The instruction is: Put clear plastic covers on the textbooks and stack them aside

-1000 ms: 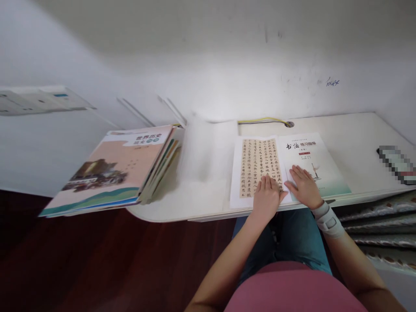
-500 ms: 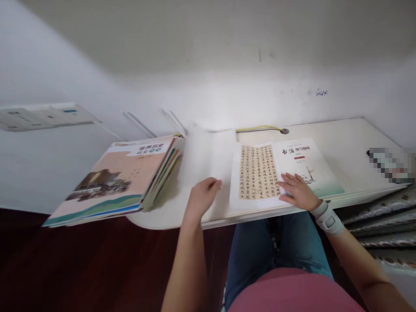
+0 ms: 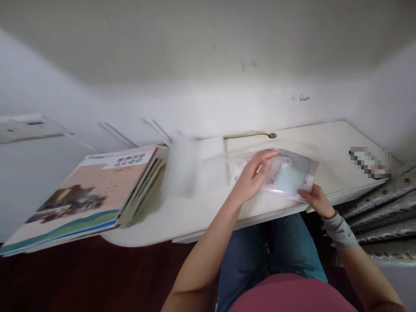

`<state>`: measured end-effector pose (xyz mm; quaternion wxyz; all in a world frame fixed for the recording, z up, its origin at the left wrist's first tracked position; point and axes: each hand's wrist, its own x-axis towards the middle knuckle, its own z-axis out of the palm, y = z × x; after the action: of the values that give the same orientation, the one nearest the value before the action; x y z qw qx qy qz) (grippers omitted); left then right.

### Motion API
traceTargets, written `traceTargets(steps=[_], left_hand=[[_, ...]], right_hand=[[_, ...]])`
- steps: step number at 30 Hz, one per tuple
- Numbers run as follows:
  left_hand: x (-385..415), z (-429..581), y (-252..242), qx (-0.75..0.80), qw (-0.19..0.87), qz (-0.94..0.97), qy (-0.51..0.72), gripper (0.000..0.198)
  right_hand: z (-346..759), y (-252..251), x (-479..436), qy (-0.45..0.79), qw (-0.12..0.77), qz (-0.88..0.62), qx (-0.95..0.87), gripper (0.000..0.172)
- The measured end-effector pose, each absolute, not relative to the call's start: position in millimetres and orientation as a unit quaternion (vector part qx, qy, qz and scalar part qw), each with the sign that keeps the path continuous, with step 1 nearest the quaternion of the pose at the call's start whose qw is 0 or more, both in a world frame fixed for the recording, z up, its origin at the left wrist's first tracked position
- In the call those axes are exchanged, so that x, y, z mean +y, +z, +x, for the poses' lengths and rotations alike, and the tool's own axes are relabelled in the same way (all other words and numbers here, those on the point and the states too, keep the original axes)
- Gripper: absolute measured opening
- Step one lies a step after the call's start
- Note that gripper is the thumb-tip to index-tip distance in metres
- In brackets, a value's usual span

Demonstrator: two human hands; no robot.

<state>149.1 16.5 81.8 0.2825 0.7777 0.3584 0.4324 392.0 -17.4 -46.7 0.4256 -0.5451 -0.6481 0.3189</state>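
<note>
One book (image 3: pixel 287 175) extends from left grip (image 3: pixel 252 177); right grip (image 3: pixel 319 201) pinches its corner.

A blurred booklet (image 3: pixel 290 178), pale green showing under its glossy clear cover (image 3: pixel 282 191), is aslant near the tabletop's (image 3: pixel 333 145) front edge, right of middle; whether it touches is unclear.

This looks like a study nook, perhaps at home. A white desk (image 3: pixel 339 160) reaches under the left hand (image 3: pixel 252 175), with stacked textbooks (image 3: pixel 108 182) farther left.
</note>
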Motion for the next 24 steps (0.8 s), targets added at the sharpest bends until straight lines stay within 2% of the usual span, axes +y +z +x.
traceTargets(steps=[2, 5, 8, 12, 16, 21, 24], left_hand=[[29.3, 160.6, 53.2, 0.403, 0.191, 0.833, 0.329, 0.054], [48.2, 171.2, 6.7, 0.463, 0.06, 0.866, 0.181, 0.064], [68.3, 169.8, -24.6, 0.475, 0.005, 0.875, 0.094, 0.067], [90.8, 146.6, -32.9, 0.536, 0.0, 0.843, 0.034, 0.064], [91.2, 132.8, -25.6, 0.641, -0.01, 0.766, 0.047, 0.065], [69.9, 148.7, -32.2, 0.529, 0.047, 0.847, 0.028, 0.07], [66.7, 142.3, -42.7, 0.55, 0.076, 0.832, 0.007, 0.069]], right_hand=[[416.6, -47.1, -10.4, 0.3, 0.431, -0.591, -0.613, 0.049], [440.1, -52.9, -0.4, 0.187, 0.399, -0.679, -0.587, 0.07], [448.5, -59.8, 6.9, 0.028, 0.309, -0.702, -0.641, 0.067], [449.6, -62.2, 9.2, -0.084, 0.21, -0.695, -0.683, 0.051], [435.9, -57.5, 15.5, -0.11, 0.173, -0.628, -0.751, 0.049], [416.3, -54.9, 49.3, -0.049, 0.081, -0.487, -0.868, 0.057], [433.0, -51.8, 73.4, 0.004, 0.032, -0.573, -0.819, 0.058]])
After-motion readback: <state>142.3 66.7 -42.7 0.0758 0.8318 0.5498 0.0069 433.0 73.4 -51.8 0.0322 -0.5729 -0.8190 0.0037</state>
